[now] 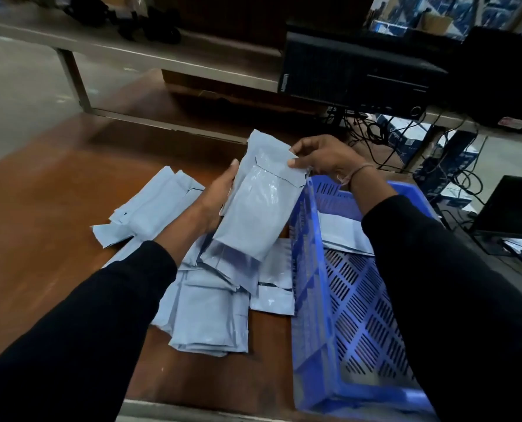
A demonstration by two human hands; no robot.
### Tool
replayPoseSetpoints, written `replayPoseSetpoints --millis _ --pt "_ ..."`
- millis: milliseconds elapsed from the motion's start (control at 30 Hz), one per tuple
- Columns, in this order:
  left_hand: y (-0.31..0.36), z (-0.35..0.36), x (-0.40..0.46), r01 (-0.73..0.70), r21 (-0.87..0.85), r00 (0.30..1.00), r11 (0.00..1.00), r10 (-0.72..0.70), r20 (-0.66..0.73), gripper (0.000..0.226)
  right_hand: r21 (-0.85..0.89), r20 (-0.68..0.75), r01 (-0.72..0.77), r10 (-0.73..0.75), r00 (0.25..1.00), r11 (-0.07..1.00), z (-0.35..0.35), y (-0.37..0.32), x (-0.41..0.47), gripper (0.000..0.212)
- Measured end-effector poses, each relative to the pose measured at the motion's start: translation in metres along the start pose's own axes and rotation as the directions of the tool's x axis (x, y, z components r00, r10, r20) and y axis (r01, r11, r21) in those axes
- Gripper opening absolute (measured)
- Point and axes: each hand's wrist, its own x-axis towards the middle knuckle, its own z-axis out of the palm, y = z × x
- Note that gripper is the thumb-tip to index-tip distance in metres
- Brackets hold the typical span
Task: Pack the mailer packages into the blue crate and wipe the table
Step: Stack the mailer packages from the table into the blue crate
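The right hand [323, 158] pinches the top corner of a grey poly mailer package [259, 202] between thumb and fingertips. The left hand [220, 196] supports the same package from its left side; the thumb lies along the edge, and the other fingers are hidden behind it, so how they lie cannot be told. Both arms wear black sleeves, and a thin band circles the right wrist.

The held package is tilted, top end away from the person, lifted above the table and just left of the blue crate [311, 300]. The perforated plastic crate sits at the table's right edge and holds at least one flat mailer [342, 236] at its far end.

Below the hands, a loose pile of mailers [205, 312] lies overlapping on the brown wooden table [49, 214], some touching the crate's left wall. Most packing appears still to be done, and no wiping cloth is visible.

Risks, as a judgement: the slick plastic could slip from a corner pinch, and the package could catch on the crate's wall as it crosses. A sleeve dragging over the pile might push mailers off the near table edge.

Behind stand a metal shelf [162, 56], a black computer tower [360, 74] and tangled cables [375, 132].
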Motion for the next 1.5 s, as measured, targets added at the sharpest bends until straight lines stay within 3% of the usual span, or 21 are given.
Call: replayPoseSetpoints --millis 67,133,233,333,467,567,633,767,867,967,1033,1167,1267,1333,1400,1500 --pt "0.002 0.004 -0.004 0.004 0.027 0.996 1.0 -0.006 0.089 0.062 0.007 -0.091 -0.013 0.014 0.996 1.0 -0.004 0.009 0.003 0.025" --pt "0.003 0.009 -0.007 -0.018 0.182 0.994 0.983 -0.002 0.112 0.064 0.047 -0.158 0.001 0.006 0.987 0.999 -0.007 0.016 0.002 0.018" --pt "0.002 0.009 -0.001 -0.088 0.542 0.996 0.836 0.063 0.065 0.07 0.067 -0.227 0.031 -0.015 0.974 0.997 -0.013 0.023 -0.002 0.019" --pt "0.008 0.012 0.002 -0.175 0.664 0.985 0.727 0.132 0.115 0.07 0.03 -0.238 0.064 -0.055 0.97 0.998 -0.022 0.032 -0.007 0.022" --pt "0.03 0.028 0.014 -0.317 0.855 0.945 0.41 0.209 0.25 0.071 -0.152 -0.167 0.15 -0.175 0.97 0.977 -0.042 0.034 -0.022 0.077" --pt "0.047 0.054 0.031 -0.385 0.913 0.909 0.138 0.226 0.349 0.075 -0.194 -0.11 0.253 -0.277 0.955 0.948 -0.063 0.029 -0.038 0.089" --pt "0.056 0.076 0.043 -0.421 0.906 0.887 0.049 0.231 0.4 0.076 -0.28 -0.114 0.285 -0.326 0.938 0.917 -0.082 0.027 -0.049 0.085" --pt "0.067 0.125 0.064 -0.488 0.872 0.843 0.047 0.285 0.456 0.064 -0.407 -0.174 0.213 -0.304 0.937 0.888 -0.131 0.035 -0.072 0.064" --pt "0.064 0.159 0.08 -0.478 0.865 0.846 0.156 0.347 0.405 0.058 -0.286 -0.299 0.114 -0.201 0.933 0.951 -0.172 0.062 -0.091 0.068" --pt "0.043 0.184 0.097 -0.443 0.855 0.867 0.271 0.373 0.331 0.058 -0.23 -0.379 -0.093 -0.001 0.925 0.969 -0.195 0.097 -0.105 0.077" --pt "0.021 0.194 0.112 -0.389 0.878 0.898 0.279 0.327 0.294 0.057 -0.256 -0.383 -0.252 0.141 0.913 0.933 -0.195 0.123 -0.111 0.073" --pt "-0.019 0.207 0.14 -0.139 0.982 0.988 0.128 0.081 0.13 0.053 -0.43 -0.49 -0.394 0.156 0.858 0.813 -0.179 0.165 -0.105 0.074" --pt "-0.04 0.214 0.153 -0.007 1.0 0.997 0.026 -0.079 0.009 0.044 -0.316 -0.414 -0.451 0.306 0.857 0.835 -0.149 0.191 -0.089 0.087" --pt "-0.054 0.216 0.158 0.052 0.998 0.994 -0.024 -0.095 -0.054 0.047 -0.291 -0.421 -0.524 0.385 0.821 0.8 -0.133 0.204 -0.081 0.097" --pt "-0.07 0.215 0.163 0.083 0.994 0.996 -0.074 -0.024 -0.085 0.05 -0.302 -0.466 -0.562 0.396 0.791 0.77 -0.122 0.214 -0.072 0.102" --pt "-0.087 0.207 0.171 0.097 0.988 0.995 -0.124 0.033 -0.094 0.043 -0.403 -0.538 -0.543 0.29 0.792 0.737 -0.104 0.221 -0.065 0.086"
